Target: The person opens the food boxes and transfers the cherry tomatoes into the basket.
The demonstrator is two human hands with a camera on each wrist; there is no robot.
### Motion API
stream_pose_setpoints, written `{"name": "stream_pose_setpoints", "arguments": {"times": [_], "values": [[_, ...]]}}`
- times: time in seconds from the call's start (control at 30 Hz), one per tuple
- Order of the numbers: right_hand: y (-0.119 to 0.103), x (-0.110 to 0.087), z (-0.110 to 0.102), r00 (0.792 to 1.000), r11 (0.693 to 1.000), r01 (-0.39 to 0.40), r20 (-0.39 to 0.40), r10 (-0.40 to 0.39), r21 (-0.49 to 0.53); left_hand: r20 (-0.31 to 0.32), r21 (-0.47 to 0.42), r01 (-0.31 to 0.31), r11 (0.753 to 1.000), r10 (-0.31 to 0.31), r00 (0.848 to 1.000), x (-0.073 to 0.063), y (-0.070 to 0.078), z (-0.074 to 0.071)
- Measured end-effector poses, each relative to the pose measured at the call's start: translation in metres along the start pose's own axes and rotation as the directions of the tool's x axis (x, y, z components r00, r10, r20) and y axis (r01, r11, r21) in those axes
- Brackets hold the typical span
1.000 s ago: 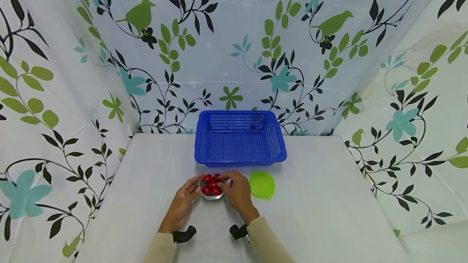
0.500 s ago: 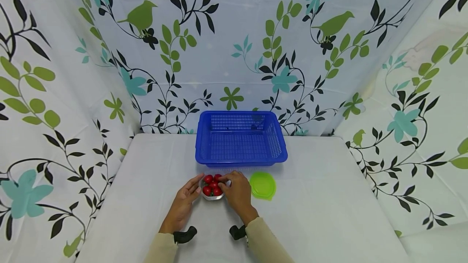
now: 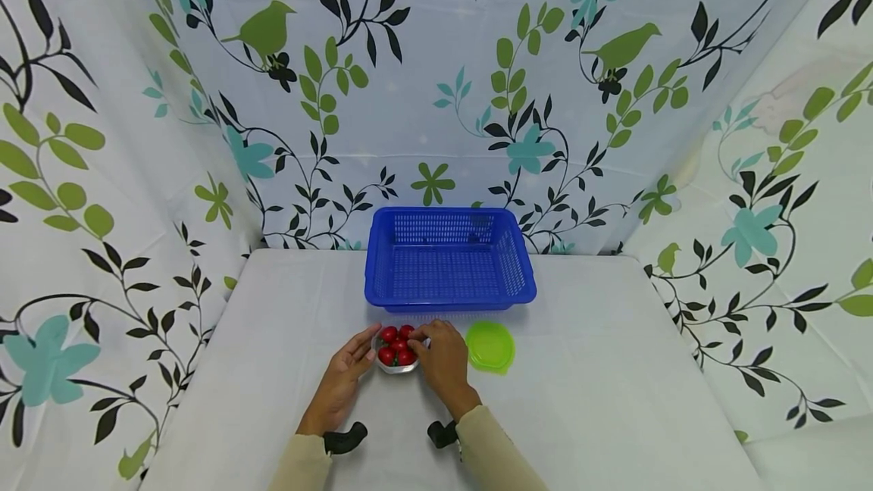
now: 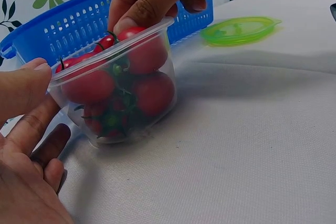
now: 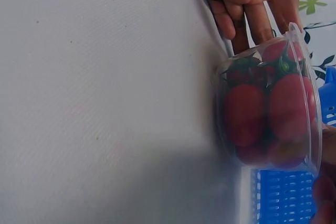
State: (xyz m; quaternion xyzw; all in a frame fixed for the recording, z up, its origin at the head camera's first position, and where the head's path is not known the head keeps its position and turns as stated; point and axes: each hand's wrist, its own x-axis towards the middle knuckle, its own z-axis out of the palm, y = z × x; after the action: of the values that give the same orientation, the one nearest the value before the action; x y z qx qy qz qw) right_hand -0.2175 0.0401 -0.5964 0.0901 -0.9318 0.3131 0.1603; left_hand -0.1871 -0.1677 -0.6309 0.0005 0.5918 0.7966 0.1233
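A clear plastic container (image 3: 396, 370) full of red cherry tomatoes (image 3: 386, 355) with green stems stands on the white table. My left hand (image 3: 343, 373) lies along its left side, fingers extended and loosely spread. In the left wrist view that hand's thumb (image 4: 23, 87) meets the container's rim. From the right, my right hand (image 3: 445, 358) reaches over the rim, and its thumb and fingers pinch a tomato (image 4: 130, 32) at the top of the pile. The fingertips are partly hidden behind the rim and the other tomatoes.
A blue plastic basket (image 3: 450, 303) with perforated walls sits just behind the container. Right of my right hand lies a bright green lid (image 3: 489, 346), flat on the table (image 3: 600, 370). Patterned cloth (image 3: 436, 127) hangs around the back and sides.
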Motion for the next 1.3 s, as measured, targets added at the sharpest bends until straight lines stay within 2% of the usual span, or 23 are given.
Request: {"name": "stream_pose_setpoints", "arguments": {"times": [0.23,0.47,0.67,0.87,1.07,1.3], "values": [[-0.002,0.002,-0.004,1.0,0.999,0.008,-0.021,-0.007,0.045,0.002,0.016,-0.001,1.0,0.001,1.0,0.0,0.002,0.002],[-0.005,0.004,-0.014,0.997,0.988,0.031,-0.07,-0.02,0.154,-0.011,0.015,0.016,1.0,-0.015,1.0,-0.001,0.003,0.002],[-0.005,0.007,-0.017,0.998,0.971,0.024,-0.068,-0.008,0.24,-0.005,0.022,0.016,1.0,-0.015,1.0,-0.001,0.004,0.003],[-0.006,0.007,-0.018,0.999,0.943,-0.023,-0.033,0.036,0.332,-0.004,0.035,0.013,0.999,-0.013,1.0,-0.001,0.003,0.002],[-0.005,0.009,-0.02,0.995,0.896,-0.093,0.02,0.094,0.435,-0.004,0.026,0.019,0.999,-0.019,1.0,-0.001,0.003,0.002],[-0.01,0.015,-0.031,0.993,0.858,-0.109,0.026,0.111,0.502,-0.029,0.027,0.028,0.999,-0.027,0.999,0.0,0.004,0.003]]}}
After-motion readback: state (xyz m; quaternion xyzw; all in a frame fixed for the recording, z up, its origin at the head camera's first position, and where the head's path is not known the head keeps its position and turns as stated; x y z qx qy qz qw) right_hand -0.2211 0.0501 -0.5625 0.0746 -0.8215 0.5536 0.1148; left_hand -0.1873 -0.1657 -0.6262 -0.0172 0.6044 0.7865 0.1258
